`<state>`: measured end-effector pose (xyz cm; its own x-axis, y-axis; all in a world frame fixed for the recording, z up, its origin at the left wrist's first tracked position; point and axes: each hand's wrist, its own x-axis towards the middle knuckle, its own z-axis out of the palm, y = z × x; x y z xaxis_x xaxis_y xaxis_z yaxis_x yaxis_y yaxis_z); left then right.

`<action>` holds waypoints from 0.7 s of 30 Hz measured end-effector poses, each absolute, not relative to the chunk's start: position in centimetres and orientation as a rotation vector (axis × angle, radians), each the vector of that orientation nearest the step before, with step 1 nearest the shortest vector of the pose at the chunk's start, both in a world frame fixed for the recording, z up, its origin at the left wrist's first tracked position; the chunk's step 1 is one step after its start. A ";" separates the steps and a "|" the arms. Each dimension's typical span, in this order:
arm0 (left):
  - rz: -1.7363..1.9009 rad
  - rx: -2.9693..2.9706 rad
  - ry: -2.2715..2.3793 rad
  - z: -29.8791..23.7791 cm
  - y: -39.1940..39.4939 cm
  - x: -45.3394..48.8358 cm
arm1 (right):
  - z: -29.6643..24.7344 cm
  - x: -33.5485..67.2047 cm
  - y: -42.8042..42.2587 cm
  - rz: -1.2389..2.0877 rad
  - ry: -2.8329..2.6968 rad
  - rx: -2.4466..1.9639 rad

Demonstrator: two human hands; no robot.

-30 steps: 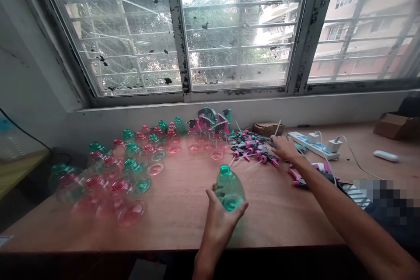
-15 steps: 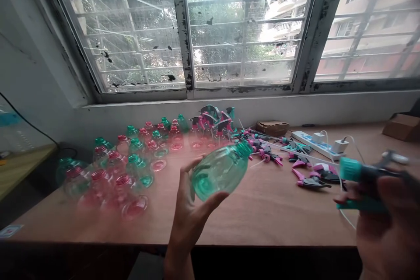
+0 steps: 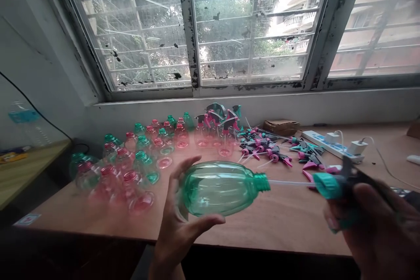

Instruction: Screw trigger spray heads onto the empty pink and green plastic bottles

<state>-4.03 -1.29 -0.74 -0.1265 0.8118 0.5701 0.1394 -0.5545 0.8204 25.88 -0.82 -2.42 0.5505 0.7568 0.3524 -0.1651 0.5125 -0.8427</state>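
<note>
My left hand (image 3: pixel 179 218) is wrapped round the base end of a clear green bottle (image 3: pixel 219 188), which lies nearly level in the air with its threaded neck to the right. On the right, my right hand (image 3: pixel 370 223) grips a spray trigger head (image 3: pixel 341 183) with a teal collar and dark body. Its thin clear tube (image 3: pixel 290 183) runs left to the bottle's mouth; the tip seems to be at or just inside the neck. A gap separates collar and neck. Motion blurs my right hand a little.
Several pink and green bottles (image 3: pixel 123 162) stand on the table's left. Behind the held bottle are bottles fitted with spray heads (image 3: pixel 216 118). A pile of loose spray heads (image 3: pixel 262 142), a power strip (image 3: pixel 331 146) and flattened cardboard (image 3: pixel 281 127) lie to the right.
The green bottle has turned from tilted to nearly level and sits slightly lower. My right hand has brought the spray head left, its tube now lined up with the neck.
</note>
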 end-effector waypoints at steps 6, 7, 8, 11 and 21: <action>1.846 1.542 1.070 -1.0 -0.8 -2.4 | -2.8 21.7 1.4 1.093 -1.051 -0.803; 1.845 1.513 1.082 -1.0 -0.7 -2.3 | -3.1 21.5 1.8 1.124 -1.108 -0.811; 1.835 1.496 1.089 -1.1 -0.5 -2.1 | -3.4 21.5 2.1 1.141 -1.153 -0.812; 1.791 1.510 1.062 -1.3 -0.2 -2.1 | -3.8 21.2 2.5 1.170 -1.232 -0.804; 1.715 1.654 1.080 -1.7 0.0 -2.8 | -3.6 20.4 2.0 1.215 -1.305 -0.721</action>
